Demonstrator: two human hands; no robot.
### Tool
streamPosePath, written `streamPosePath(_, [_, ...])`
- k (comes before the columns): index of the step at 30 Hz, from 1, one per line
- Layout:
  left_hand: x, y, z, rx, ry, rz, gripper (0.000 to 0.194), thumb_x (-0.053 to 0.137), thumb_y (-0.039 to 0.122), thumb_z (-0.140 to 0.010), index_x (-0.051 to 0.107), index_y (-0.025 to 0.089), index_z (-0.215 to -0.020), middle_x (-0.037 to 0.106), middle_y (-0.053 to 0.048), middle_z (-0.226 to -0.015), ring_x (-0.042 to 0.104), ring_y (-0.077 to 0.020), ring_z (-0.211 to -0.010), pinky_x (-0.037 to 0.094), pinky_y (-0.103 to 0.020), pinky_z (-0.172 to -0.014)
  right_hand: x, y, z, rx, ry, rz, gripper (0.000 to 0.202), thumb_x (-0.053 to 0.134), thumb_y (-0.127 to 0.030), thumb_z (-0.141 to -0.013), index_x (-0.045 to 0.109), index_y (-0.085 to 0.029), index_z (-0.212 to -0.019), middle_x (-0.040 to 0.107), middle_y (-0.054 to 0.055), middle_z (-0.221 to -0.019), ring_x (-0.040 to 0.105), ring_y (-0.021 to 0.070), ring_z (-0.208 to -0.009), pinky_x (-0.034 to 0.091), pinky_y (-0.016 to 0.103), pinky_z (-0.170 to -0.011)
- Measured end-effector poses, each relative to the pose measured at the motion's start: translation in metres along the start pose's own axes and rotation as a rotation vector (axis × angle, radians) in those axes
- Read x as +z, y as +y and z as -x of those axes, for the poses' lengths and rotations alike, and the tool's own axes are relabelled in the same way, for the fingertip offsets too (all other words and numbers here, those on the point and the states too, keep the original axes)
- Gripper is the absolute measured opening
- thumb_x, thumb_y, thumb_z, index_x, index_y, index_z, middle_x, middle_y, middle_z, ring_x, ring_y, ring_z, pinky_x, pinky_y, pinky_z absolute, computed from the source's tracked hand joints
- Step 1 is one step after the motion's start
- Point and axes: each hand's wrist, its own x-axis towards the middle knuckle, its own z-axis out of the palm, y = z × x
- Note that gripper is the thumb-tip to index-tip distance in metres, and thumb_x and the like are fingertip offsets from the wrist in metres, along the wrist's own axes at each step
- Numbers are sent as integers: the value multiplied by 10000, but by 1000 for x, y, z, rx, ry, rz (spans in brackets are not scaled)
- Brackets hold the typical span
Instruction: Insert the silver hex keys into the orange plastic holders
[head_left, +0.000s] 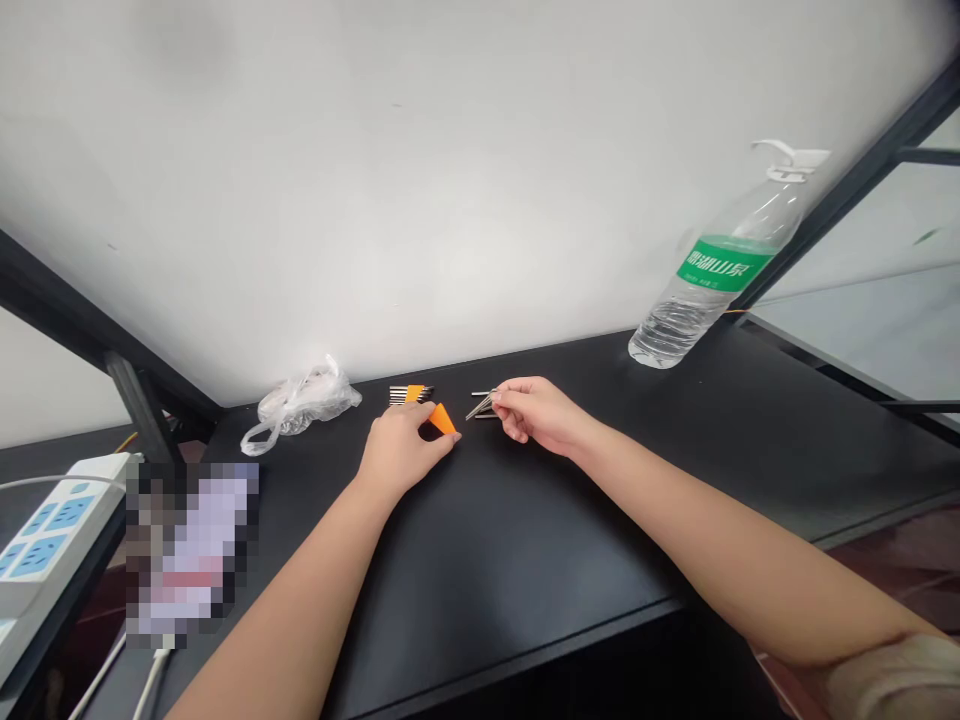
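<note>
- At the far left I had a white power strip (64, 515) with blue socket faces, and right of it a pixelated object (199, 550) that I could not identify.
- Next, near the wall, a crumpled clear plastic bag (304, 400) lay on the black desk (487, 560); I could not tell what was in it.
- Just beyond my left hand (397, 445) sat a filled orange clip (414, 392), with a row of thin rods through it, their long axes running roughly left to right.
- The left grip was closed, thumb against fingers, on a loose orange holder (443, 420). It slanted down to the right, towards me; I could not make out its slots or anything in them.
- That holder lay to the left of my right grip, near it but apart, with a narrow strip of desk between them. The left hand was the nearer one, already touching it.
- The right hand (536, 412) pinched thin metal rods (478, 406) between thumb and fingertips; their free ends pointed left and a little towards me, roughly at the orange holder. I could not count them.
- More loose rods (484, 393) lay under and beside that grip, lying roughly left to right.
- Far to the right, by the wall, stood a green-labelled plastic bottle (705, 265), partly filled with clear liquid, leaning rightward in my view.
</note>
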Motion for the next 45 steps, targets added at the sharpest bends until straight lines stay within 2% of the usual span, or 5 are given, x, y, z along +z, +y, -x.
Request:
streamPosePath(7, [-1,-2,0,12,13,-54,237,706,490,-840,692,254,-863,694,-36,-927,635,-232,-881,466,-315,-697,-5,0,1,101,-84,180,327,782,-450,-831,677,-152,-746,645,45,-639,561,111,-433,410,222,-354])
streamPosePath(15, [2,-2,-2,-31,72,10,269,689,514,-850,683,245,-843,666,-15,-822,596,-191,-757,451,-310,-669,2,-3,3,146,-166,-13,349,804,-479,-816,677,-154,-792,681,51,-744,550,84,-466,378,206,-372])
streamPosePath(23, [2,-2,-3,-78,123,70,288,709,494,-842,742,258,-1004,714,-19,-921,622,-192,-768,481,-320,-692,-1,-5,5,158,-28,670,415,679,-555,-885,656,-190,-689,589,20,-463,494,135,-346,335,259,-388])
streamPosePath(34, [5,-4,-4,-85,115,41,303,700,535,-845,733,265,-978,673,-6,-833,598,-186,-726,463,-325,-654,-9,-5,6,-133,78,1167,236,659,-337,-906,675,-223,-701,706,62,-741,629,200,-666,378,312,-591])
streamPosePath(45, [6,-4,-4,-65,94,37,314,691,556,-848,712,254,-932,669,-10,-838,589,-184,-732,439,-317,-650,-5,-3,6,-364,-109,1188,203,569,-211,-973,769,-242,-957,683,65,-1020,646,193,-857,461,312,-769])
